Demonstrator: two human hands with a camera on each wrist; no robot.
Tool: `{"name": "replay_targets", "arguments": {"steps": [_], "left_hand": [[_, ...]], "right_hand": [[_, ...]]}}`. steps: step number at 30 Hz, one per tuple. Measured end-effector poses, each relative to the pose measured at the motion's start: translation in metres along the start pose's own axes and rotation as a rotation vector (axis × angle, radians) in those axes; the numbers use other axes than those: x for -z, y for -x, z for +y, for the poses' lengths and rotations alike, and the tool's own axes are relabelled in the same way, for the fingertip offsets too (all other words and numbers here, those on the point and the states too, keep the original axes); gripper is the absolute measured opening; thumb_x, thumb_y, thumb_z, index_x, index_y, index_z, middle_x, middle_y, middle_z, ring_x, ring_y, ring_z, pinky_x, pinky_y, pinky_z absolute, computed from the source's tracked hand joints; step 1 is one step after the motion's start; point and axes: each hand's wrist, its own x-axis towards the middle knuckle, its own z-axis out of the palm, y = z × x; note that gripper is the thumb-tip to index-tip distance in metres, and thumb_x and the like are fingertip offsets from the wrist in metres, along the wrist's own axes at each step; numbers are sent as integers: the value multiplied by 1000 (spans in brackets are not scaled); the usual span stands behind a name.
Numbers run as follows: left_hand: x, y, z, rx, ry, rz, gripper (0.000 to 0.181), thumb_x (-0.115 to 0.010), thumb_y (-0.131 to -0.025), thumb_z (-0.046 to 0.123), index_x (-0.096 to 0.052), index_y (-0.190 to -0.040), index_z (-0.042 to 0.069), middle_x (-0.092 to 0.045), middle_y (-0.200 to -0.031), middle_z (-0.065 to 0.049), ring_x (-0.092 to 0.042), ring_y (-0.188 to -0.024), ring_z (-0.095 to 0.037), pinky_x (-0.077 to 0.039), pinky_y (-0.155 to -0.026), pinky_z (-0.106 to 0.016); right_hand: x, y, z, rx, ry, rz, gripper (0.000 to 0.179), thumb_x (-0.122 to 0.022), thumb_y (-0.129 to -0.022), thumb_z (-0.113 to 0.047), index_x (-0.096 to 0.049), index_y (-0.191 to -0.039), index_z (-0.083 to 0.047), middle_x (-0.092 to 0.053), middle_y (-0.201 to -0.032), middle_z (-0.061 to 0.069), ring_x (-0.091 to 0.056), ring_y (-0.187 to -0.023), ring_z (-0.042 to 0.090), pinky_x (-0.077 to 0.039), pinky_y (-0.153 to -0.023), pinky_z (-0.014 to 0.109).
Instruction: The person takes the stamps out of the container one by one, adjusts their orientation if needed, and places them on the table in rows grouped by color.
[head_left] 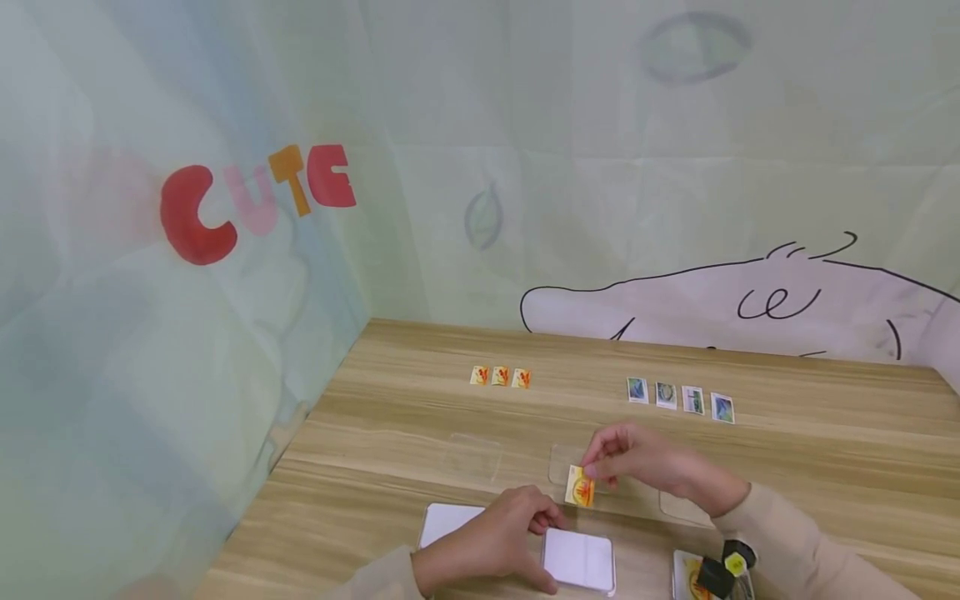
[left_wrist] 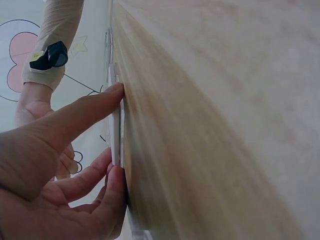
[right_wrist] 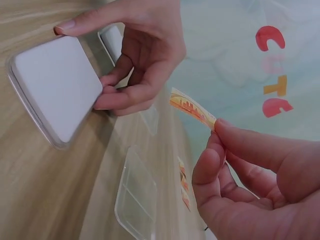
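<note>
My right hand (head_left: 637, 458) pinches a small yellow-orange stamp-like picture card (head_left: 579, 487) by its upper corner, between thumb and fingertips. In the right wrist view the card (right_wrist: 192, 109) bows slightly above the table. The left hand (head_left: 504, 540) holds a flat clear case with a white top (head_left: 578, 559) by its edges, thumb on the near side and fingers on the far side. That case (right_wrist: 59, 90) lies on the table in the right wrist view. A second white-topped case (head_left: 450, 521) is partly hidden behind the left hand.
Three small orange picture cards (head_left: 500, 377) lie in a row at the back, and several blue-green ones (head_left: 692, 401) farther right. Clear plastic lids (head_left: 476, 458) rest mid-table. Another case with a yellow picture (head_left: 686, 575) sits under the right wrist. Printed fabric walls (head_left: 450, 83) enclose the table.
</note>
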Motion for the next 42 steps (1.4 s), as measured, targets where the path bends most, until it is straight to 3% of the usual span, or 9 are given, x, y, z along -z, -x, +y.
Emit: {"name": "replay_targets", "arguments": {"steps": [11, 17, 32, 42], "left_hand": [[0, 0, 0, -6, -4, 0, 51, -97, -57, 7, -70, -101, 8, -52, -91, 12, -51, -84, 3, -51, -79, -16], [1, 0, 0, 0, 17, 2, 50, -97, -57, 6, -70, -100, 8, -52, -92, 11, -51, -84, 2, -51, -79, -16], [-1, 0, -1, -20, 23, 3, 51, -98, -56, 7, -70, -99, 9, -52, -92, 11, -51, -84, 3, -50, -78, -14], [1, 0, 0, -10, 31, -14, 50, -97, -59, 7, -70, -101, 7, -53, -94, 11, -50, -84, 3, -50, -79, -14]], "right_hand": [[11, -10, -7, 18, 43, 28, 21, -65, -95, -4, -63, -99, 16, -66, -80, 2, -56, -67, 11, -49, -66, 25], [15, -17, -9, -1, 104, 63, 19, -67, -95, -7, -66, -98, 12, -63, -76, 3, -55, -67, 12, -48, -66, 26], [25, -33, -13, -74, 17, 89, 12, -67, -94, -4, -67, -96, 8, -64, -79, 4, -55, -69, 14, -48, -66, 26], [36, -44, -14, -89, 59, 131, 12, -67, -94, -6, -70, -97, 6, -64, -78, 6, -54, -68, 14, -48, -66, 29]]}}
